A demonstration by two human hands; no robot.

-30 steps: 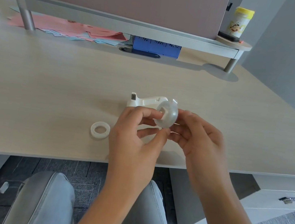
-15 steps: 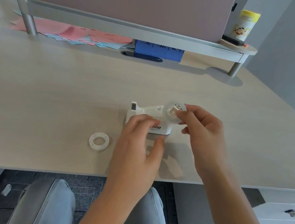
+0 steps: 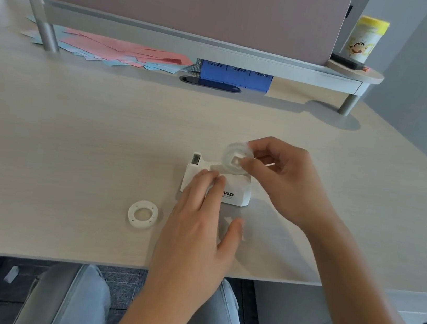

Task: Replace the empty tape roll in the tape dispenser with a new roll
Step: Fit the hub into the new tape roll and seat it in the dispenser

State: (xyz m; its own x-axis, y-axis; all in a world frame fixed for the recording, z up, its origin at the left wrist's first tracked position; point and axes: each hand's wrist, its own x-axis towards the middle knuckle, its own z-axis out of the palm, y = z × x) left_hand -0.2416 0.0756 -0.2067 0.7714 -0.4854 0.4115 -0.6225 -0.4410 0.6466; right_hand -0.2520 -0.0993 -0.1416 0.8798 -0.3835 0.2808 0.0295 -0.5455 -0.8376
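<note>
A white tape dispenser (image 3: 239, 193) stands on the desk, its cutter end pointing left. My left hand (image 3: 199, 223) rests its fingertips on the dispenser's front side, thumb apart on the desk. My right hand (image 3: 280, 176) pinches a clear new tape roll (image 3: 232, 155) on a white hub, held upright just above the dispenser's rear cradle. The empty white core ring (image 3: 142, 213) lies flat on the desk to the left of my left hand.
A raised shelf (image 3: 196, 41) runs along the back, with pink and blue papers (image 3: 118, 51) and a blue box (image 3: 235, 75) beneath it. A yellow-lidded canister (image 3: 366, 39) stands on the shelf's right end. The desk's front edge (image 3: 56, 258) is near my knees.
The left hand let go of the tape roll and came down onto the dispenser. The right hand carried the roll back over the dispenser's rear.
</note>
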